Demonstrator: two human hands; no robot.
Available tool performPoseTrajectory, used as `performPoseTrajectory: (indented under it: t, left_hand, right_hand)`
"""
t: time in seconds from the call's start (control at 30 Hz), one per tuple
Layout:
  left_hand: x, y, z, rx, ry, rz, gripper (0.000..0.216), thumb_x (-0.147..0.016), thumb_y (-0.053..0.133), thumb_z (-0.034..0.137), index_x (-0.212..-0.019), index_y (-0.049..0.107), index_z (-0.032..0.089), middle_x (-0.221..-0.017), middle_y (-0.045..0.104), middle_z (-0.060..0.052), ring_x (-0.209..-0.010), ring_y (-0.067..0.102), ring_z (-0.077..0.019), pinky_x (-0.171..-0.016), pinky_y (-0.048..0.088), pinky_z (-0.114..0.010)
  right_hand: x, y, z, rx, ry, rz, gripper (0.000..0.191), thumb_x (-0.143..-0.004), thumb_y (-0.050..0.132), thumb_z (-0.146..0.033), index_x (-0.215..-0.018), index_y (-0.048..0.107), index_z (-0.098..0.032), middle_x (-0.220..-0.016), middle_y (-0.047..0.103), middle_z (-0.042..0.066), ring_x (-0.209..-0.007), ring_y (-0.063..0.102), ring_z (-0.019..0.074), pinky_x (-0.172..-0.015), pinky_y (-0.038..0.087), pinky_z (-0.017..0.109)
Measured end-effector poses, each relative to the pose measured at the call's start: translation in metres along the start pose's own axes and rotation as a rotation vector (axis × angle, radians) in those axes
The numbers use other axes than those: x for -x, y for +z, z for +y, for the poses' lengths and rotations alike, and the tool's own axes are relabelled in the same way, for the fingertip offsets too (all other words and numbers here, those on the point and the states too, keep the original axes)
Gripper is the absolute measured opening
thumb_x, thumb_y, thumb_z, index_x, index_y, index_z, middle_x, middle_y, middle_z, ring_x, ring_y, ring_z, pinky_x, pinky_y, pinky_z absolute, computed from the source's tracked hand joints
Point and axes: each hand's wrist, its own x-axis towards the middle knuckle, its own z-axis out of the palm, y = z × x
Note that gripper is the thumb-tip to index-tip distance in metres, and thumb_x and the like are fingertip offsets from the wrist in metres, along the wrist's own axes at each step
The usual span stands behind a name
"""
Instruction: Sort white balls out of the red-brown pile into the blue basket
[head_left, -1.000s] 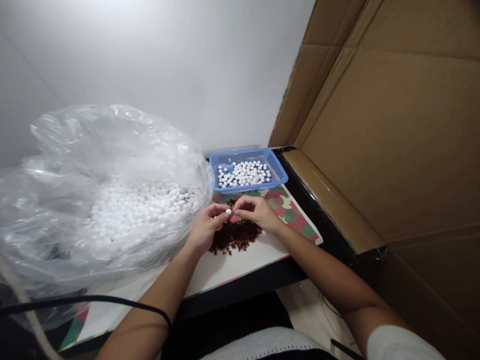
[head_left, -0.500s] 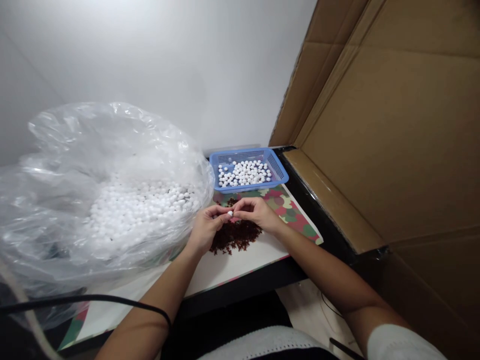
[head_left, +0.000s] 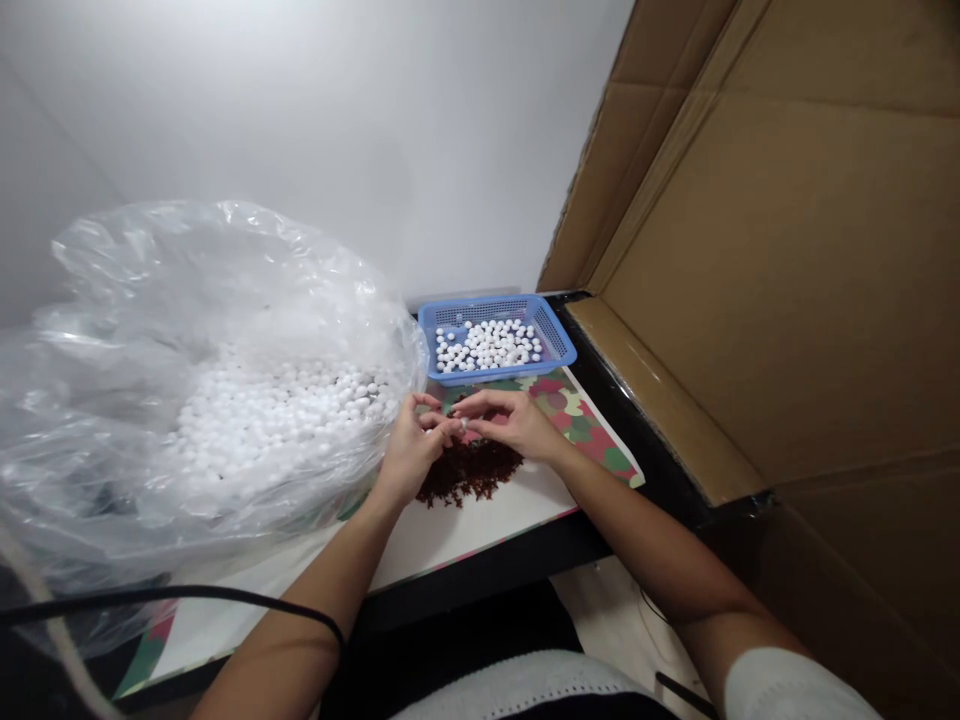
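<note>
In the head view my left hand (head_left: 411, 446) and my right hand (head_left: 519, 424) meet over a pile of small dark reddish-brown pieces (head_left: 472, 474). Between their fingertips is a small white ball (head_left: 464, 425), partly covered by the fingers. The left thumb and a finger pinch it from one side, while the right thumb and fingers close on it from the other. Whether one of the small brown pieces is also in the fingers is too small to make out. The pile lies on a white and patterned sheet (head_left: 480, 522).
Behind the hands stands a blue perforated basket (head_left: 555, 368) with many white balls inside. A large clear plastic bag (head_left: 247, 250) full of white balls fills the left side. Cardboard (head_left: 825, 270) rises on the right. A black cable (head_left: 187, 594) crosses by the left forearm.
The left index finger has lifted away from the ball. My right fingers have spread a little and moved slightly left, now covering more of the ball.
</note>
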Motion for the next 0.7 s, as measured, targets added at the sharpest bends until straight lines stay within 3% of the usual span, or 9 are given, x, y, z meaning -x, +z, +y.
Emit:
performPoseTrajectory:
  t: [0.1,0.17,0.27,0.4,0.57,0.7]
  left_hand:
    - [-0.001,0.000,-0.002,0.023,-0.072,0.004,0.036,-0.079,0.063,0.053,-0.080,0.045,0.021,-0.045,0.041,0.010,-0.034,0.028,-0.0045,-0.034,0.015,-0.017]
    - [0.000,-0.001,0.001,0.058,-0.122,-0.033,0.037,-0.083,0.056,0.054,-0.074,0.045,0.020,-0.047,0.029,0.010,-0.035,0.021,-0.0038,-0.034,0.010,-0.018]
    - [0.003,-0.002,0.007,0.180,-0.231,-0.124,0.023,-0.082,0.058,0.036,-0.073,0.047,0.019,-0.056,0.031,0.007,-0.041,0.026,-0.0042,-0.037,0.016,-0.017]
    - [0.006,-0.002,0.009,0.286,-0.263,-0.161,0.010,-0.073,0.059,0.017,-0.077,0.050,0.018,-0.061,0.040,0.004,-0.051,0.036,-0.0068,-0.045,0.029,-0.017]
    - [0.006,-0.003,0.004,0.191,-0.231,-0.214,0.023,-0.082,0.063,0.036,-0.083,0.047,0.020,-0.060,0.045,0.005,-0.047,0.031,-0.0054,-0.042,0.021,-0.017]
    - [0.004,-0.004,0.002,0.105,-0.187,-0.243,0.031,-0.083,0.062,0.047,-0.080,0.048,0.019,-0.053,0.035,0.008,-0.041,0.020,-0.0037,-0.039,0.010,-0.018]
  right_hand:
    - [0.001,-0.020,0.004,0.158,0.021,-0.007,0.017,-0.085,0.060,-0.024,-0.098,0.068,-0.018,-0.101,0.063,0.006,-0.078,0.064,0.0136,-0.067,0.051,0.026]
    - [0.002,-0.032,0.009,0.336,0.046,-0.071,0.011,-0.083,0.060,-0.020,-0.087,0.070,-0.017,-0.093,0.060,0.004,-0.067,0.059,0.0104,-0.060,0.046,0.024]
    - [0.003,-0.038,0.018,0.605,0.036,-0.172,0.010,-0.082,0.063,-0.017,-0.083,0.073,-0.018,-0.083,0.056,0.002,-0.063,0.052,0.0094,-0.061,0.041,0.024]
    - [0.001,-0.031,0.024,0.733,0.012,-0.181,0.016,-0.083,0.064,-0.017,-0.095,0.075,-0.020,-0.085,0.053,0.002,-0.066,0.050,0.0105,-0.064,0.039,0.023]
    - [0.001,-0.025,0.028,0.822,-0.079,-0.225,0.022,-0.083,0.065,-0.017,-0.101,0.073,-0.026,-0.087,0.049,0.002,-0.071,0.049,0.0122,-0.065,0.038,0.023]
    - [0.002,-0.023,0.029,0.862,-0.122,-0.200,0.017,-0.082,0.064,-0.016,-0.096,0.072,-0.022,-0.088,0.050,0.002,-0.071,0.050,0.0122,-0.063,0.038,0.023]
